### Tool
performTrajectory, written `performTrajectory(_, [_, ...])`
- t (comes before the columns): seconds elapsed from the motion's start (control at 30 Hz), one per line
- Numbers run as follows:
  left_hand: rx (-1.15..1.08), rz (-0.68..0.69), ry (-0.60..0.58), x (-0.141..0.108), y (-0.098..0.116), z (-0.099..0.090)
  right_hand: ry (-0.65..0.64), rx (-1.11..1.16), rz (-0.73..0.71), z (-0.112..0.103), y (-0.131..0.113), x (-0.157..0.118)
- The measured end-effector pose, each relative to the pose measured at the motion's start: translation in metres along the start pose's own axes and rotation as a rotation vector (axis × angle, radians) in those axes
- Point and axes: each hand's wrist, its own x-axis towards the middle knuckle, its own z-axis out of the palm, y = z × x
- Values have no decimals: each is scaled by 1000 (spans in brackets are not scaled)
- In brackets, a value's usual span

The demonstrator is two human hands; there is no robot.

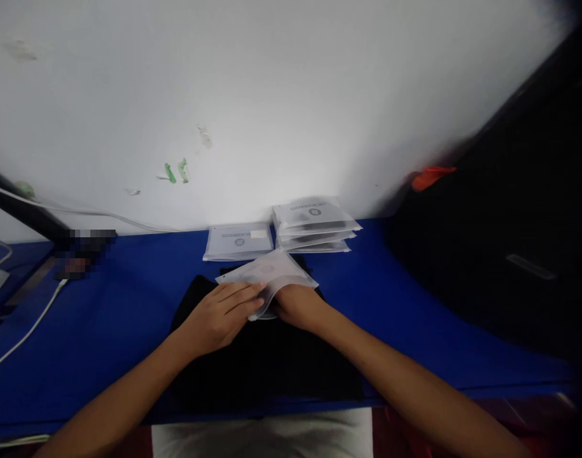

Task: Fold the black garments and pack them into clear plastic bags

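A frosted plastic zip bag [271, 270] is tilted over black cloth [271, 369] in front of me, its mouth gaping toward me. My left hand [224, 315] grips the bag's left edge, thumb underneath and fingers on top. Through the opening goes my right hand [295, 305], in past the knuckles. Its fingers are hidden inside, so I cannot tell whether they hold anything. Dark material shows faintly within the bag. Behind it lies a flat zip bag [238, 245] with a printed logo, and beside that a stack of filled zip bags [314, 222].
A blue-covered table [128, 299] meets a white wall [281, 95] at the back. A large black mass [500, 222] stands along the right, with an orange piece [434, 178] at its edge. White cables [37, 324] and a pixelated dark object [83, 254] lie at left.
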Motion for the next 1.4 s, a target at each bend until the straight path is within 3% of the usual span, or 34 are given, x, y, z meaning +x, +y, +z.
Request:
performTrajectory(0.13, [-47, -14, 78, -1, -1, -2, -75, -24, 98, -12, -4, -3])
performTrajectory(0.23, [-66, -58, 113, -2, -3, -2, -18, -11, 55, -16, -6, -5])
performTrajectory(0.43, [-45, -91, 196, -3, -5, -4, 476, -6, -371, -23, -14, -9])
performTrajectory(0.53, [-44, -61, 206, -2, -2, -3, 630, -137, -503, -27, -22, -11])
performTrajectory(0.67, [-47, -15, 224, -2, 0, -1, 635, -214, -579, -26, -34, -9])
performTrajectory(0.93, [-72, 28, 254, -2, -1, 3, 685, -203, -584, -18, -38, -1])
performTrajectory(1.1, [-112, -14, 268, -2, 1, 5, 632, -232, -615, -19, -38, -2])
performTrajectory(1.4, [-175, -130, 343, -11, -6, 6, 600, -281, -514, -26, -18, 3])
